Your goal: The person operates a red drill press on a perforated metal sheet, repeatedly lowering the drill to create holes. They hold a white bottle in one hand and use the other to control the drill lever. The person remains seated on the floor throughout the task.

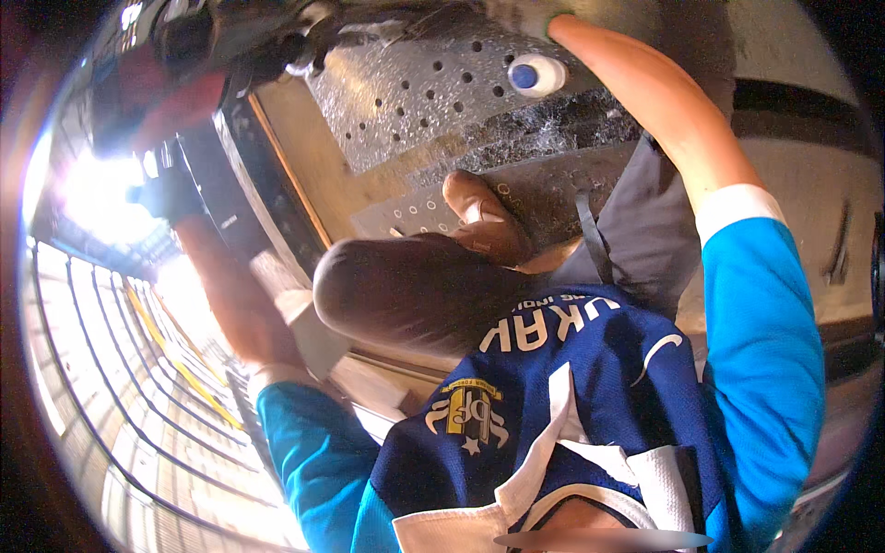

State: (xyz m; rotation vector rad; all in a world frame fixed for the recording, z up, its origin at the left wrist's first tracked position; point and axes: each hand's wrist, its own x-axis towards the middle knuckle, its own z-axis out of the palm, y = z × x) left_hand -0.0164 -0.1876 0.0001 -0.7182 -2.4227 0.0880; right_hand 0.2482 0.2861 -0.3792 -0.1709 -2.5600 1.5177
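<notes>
My left arm reaches forward on the left side, and my left hand point(164, 189) looks dark, as if gloved. It is beside a long black panel point(217, 175) and against strong glare, so its fingers and anything in them cannot be made out. My right forearm point(654, 88) stretches up to the top edge, with a bit of green at the wrist; the hand itself is out of sight there. Below that wrist, a white round container with a blue cap point(537, 76) lies on a grey perforated metal plate point(378, 138).
Dark machine parts point(198, 41) crowd the upper left, with a red part point(184, 97) below them. My bent knee point(378, 286) and brown footwear point(484, 217) are in the middle, by the plate. A barred, brightly lit opening point(120, 369) runs along the left.
</notes>
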